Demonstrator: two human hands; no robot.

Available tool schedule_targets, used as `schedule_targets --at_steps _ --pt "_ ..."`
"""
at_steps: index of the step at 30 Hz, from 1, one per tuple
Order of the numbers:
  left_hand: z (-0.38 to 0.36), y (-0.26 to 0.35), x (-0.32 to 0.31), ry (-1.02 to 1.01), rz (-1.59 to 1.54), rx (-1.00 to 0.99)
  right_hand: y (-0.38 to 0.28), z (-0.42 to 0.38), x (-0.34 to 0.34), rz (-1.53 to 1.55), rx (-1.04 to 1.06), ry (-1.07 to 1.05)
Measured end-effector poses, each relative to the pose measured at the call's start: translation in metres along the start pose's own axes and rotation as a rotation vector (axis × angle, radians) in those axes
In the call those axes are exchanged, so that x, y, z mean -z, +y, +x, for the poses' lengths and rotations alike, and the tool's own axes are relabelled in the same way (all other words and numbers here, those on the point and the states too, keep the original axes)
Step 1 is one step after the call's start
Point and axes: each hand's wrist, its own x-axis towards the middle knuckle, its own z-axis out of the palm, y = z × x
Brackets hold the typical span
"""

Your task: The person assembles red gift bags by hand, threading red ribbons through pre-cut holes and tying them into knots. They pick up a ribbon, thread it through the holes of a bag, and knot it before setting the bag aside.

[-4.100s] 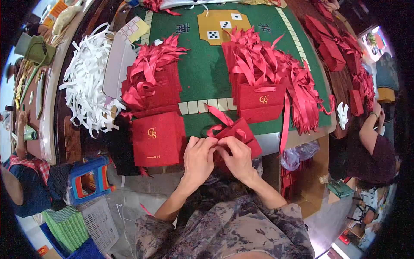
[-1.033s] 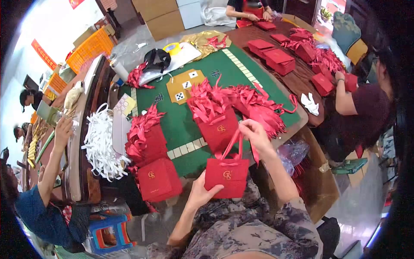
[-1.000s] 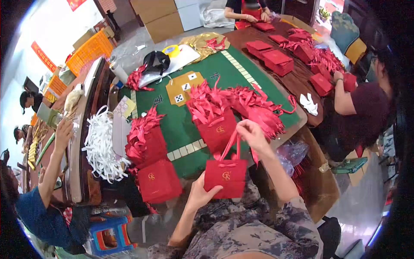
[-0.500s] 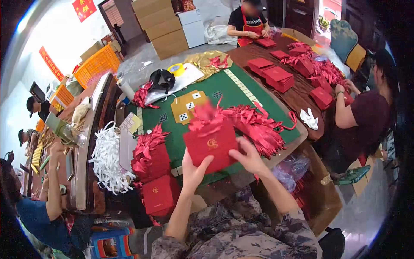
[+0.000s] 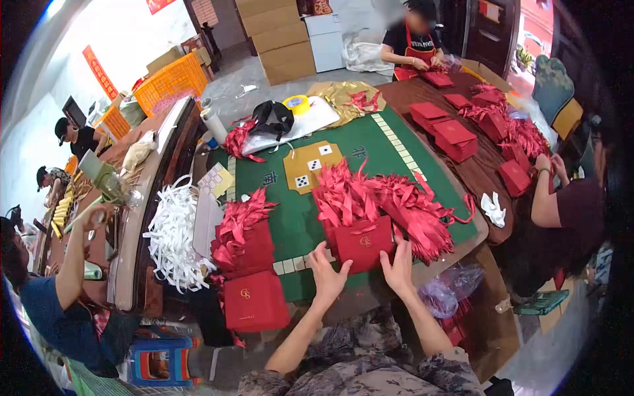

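Note:
A stack of red bags point(image 5: 362, 245) with a gold emblem and red ribbons lies at the near edge of the green table top point(image 5: 264, 188). My left hand point(image 5: 328, 274) is at the stack's left side, fingers spread. On its right side is my right hand point(image 5: 398, 269), thumb and fingers apart. Loose red ribbons point(image 5: 422, 221) spread to the right of the stack. Another pile of red bags point(image 5: 256, 300) sits at the near left, with ribbons point(image 5: 243, 228) behind it.
White ribbons point(image 5: 177, 237) hang at the left. A black cap point(image 5: 272, 120) and yellow tape point(image 5: 296, 104) lie at the back. On the brown table are more red bags point(image 5: 456, 138) and a crumpled tissue point(image 5: 493, 209). People work at the right point(image 5: 568, 211), back point(image 5: 417, 46) and left point(image 5: 53, 317).
The red bags between my hands have come down onto the table among the ribbons. Both hands have opened beside them. The whole view has shifted slightly.

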Motion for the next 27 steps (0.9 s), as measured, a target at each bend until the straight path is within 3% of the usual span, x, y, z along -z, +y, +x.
schedule_targets --at_steps 2,4,8,11,12,16,18,19,21,22,27 --pt "0.002 -0.013 -0.008 0.056 0.021 0.008 -0.006 0.003 -0.007 0.035 0.077 0.032" --pt "0.01 -0.031 -0.019 -0.04 -0.272 0.132 -0.007 0.009 -0.01 0.07 0.154 0.062" --pt "0.044 -0.053 -0.026 -0.19 -0.25 0.259 0.005 0.049 -0.016 0.083 0.05 -0.181" --pt "0.072 -0.062 -0.029 -0.264 -0.222 0.166 0.022 0.082 -0.014 0.201 0.075 -0.308" --pt "0.082 -0.06 -0.029 -0.298 -0.368 0.178 0.016 0.089 -0.011 0.272 0.036 -0.365" --pt "0.102 -0.045 -0.019 -0.309 -0.149 0.25 0.002 0.098 -0.009 0.361 -0.045 -0.407" --pt "0.116 -0.042 -0.014 -0.373 -0.368 0.434 0.01 0.1 -0.022 0.35 -0.005 -0.38" --pt "0.123 -0.052 -0.02 -0.374 -0.369 0.435 0.015 0.101 -0.027 0.349 -0.006 -0.38" --pt "0.138 -0.07 -0.03 -0.47 -0.704 0.474 0.025 0.107 -0.037 0.286 0.004 -0.332" --pt "0.143 -0.049 -0.019 -0.5 -0.794 0.499 0.028 0.111 -0.039 0.286 0.005 -0.333" --pt "0.161 -0.04 -0.017 -0.557 -0.912 0.636 0.028 0.139 -0.045 0.383 0.01 -0.438"
